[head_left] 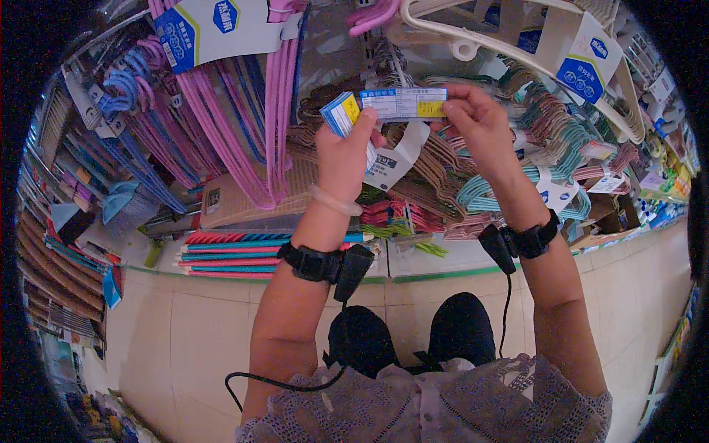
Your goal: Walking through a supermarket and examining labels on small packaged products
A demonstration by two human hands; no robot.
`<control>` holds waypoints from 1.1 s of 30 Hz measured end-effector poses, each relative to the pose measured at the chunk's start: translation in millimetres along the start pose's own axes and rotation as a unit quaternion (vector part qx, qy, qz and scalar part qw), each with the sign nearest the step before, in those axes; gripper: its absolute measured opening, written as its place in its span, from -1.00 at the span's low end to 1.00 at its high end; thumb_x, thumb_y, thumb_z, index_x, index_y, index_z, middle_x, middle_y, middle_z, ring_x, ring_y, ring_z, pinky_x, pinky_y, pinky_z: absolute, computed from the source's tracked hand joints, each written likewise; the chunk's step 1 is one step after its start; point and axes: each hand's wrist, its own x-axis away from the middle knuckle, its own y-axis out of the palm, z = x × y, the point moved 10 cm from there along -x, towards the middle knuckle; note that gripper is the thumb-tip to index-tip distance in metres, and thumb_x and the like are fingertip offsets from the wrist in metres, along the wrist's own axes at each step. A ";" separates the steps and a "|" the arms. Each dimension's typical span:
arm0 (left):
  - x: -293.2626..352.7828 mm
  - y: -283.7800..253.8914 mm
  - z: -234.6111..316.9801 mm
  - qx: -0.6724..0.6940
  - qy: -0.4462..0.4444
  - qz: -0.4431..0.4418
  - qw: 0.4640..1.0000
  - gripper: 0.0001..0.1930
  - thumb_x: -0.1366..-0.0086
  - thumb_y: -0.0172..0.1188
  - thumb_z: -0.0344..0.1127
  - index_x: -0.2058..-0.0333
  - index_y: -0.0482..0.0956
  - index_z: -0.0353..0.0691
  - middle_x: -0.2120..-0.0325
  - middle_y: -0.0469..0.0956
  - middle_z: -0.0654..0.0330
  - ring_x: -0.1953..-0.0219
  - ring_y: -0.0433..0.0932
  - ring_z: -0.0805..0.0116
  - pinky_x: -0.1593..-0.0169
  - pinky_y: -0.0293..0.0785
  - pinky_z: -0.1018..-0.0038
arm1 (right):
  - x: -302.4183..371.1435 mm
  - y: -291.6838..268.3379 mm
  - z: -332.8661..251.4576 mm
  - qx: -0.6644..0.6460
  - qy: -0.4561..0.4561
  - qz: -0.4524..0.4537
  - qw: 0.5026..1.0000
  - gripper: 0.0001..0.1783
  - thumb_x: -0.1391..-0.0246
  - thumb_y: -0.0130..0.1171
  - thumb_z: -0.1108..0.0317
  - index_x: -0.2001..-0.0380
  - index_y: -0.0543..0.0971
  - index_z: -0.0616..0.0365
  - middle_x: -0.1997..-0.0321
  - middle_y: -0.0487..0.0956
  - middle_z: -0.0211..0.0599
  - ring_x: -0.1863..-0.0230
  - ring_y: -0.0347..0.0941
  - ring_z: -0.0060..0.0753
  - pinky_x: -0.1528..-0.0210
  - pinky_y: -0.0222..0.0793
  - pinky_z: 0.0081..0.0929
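Between my two hands I hold up a blue, white and yellow price label strip [402,104]. My left hand [343,151] is closed, its thumb over the strip's left end. In that same hand is a stack of similar labels [341,114], partly hidden by the fingers. My right hand [476,125] pinches the strip's yellow right end between thumb and fingers. Behind the hands, brown hangers [436,173] and a white hanger card [402,159] show on the shelf.
Pink hangers [244,140] hang at left, a cream hanger [509,55] at upper right. Turquoise hangers [487,193] lie behind my right wrist. Red and blue rods [236,255] line the shelf's front edge above the tiled floor [207,317]. Cables run from my wrist straps.
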 end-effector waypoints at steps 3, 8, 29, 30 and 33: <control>-4.2 2.8 1.3 -0.002 0.010 -0.011 1.000 -0.88 -0.14 0.10 -0.36 0.48 0.46 -0.29 0.65 0.45 0.27 0.67 0.41 0.53 0.61 0.28 0.61 | -1.7 -2.6 -5.4 0.010 -0.021 0.005 1.000 -0.72 -0.05 -0.08 0.49 0.12 0.37 0.22 0.35 0.53 -0.21 0.44 0.49 -0.51 0.41 0.38 -0.66; -5.8 4.0 3.6 -0.031 0.002 -0.025 0.999 -0.89 -0.14 0.11 -0.33 0.45 0.46 -0.25 0.62 0.48 0.26 0.65 0.41 0.51 0.59 0.30 0.61 | -2.0 0.5 -8.1 0.017 -0.023 -0.007 1.000 -0.67 -0.05 -0.10 0.50 0.06 0.36 0.17 0.35 0.53 -0.21 0.44 0.49 -0.50 0.41 0.38 -0.66; -11.8 5.8 0.2 0.003 -0.025 -0.035 0.999 -0.87 -0.08 0.19 -0.35 0.44 0.47 -0.26 0.60 0.48 0.26 0.67 0.42 0.52 0.61 0.31 0.61 | -11.4 2.9 12.5 -0.039 0.053 -0.015 0.998 -0.78 -0.01 0.10 0.35 0.27 0.43 0.19 0.39 0.53 -0.34 0.47 0.46 -0.60 0.48 0.33 -0.73; -11.7 6.5 0.3 0.004 -0.025 -0.035 0.999 -0.87 -0.08 0.19 -0.35 0.44 0.47 -0.26 0.60 0.48 0.26 0.67 0.42 0.52 0.61 0.31 0.61 | -11.7 2.4 12.6 -0.040 0.051 -0.014 0.998 -0.80 -0.01 0.10 0.36 0.28 0.43 0.19 0.40 0.53 -0.34 0.47 0.47 -0.60 0.48 0.33 -0.73; -11.3 4.9 -0.2 0.005 -0.034 -0.022 0.999 -0.89 -0.08 0.18 -0.37 0.50 0.47 -0.26 0.66 0.47 0.26 0.68 0.41 0.54 0.61 0.29 0.62 | -11.8 2.5 11.7 -0.040 0.052 -0.009 0.998 -0.81 0.00 0.10 0.37 0.29 0.44 0.18 0.40 0.54 -0.35 0.47 0.47 -0.59 0.48 0.33 -0.73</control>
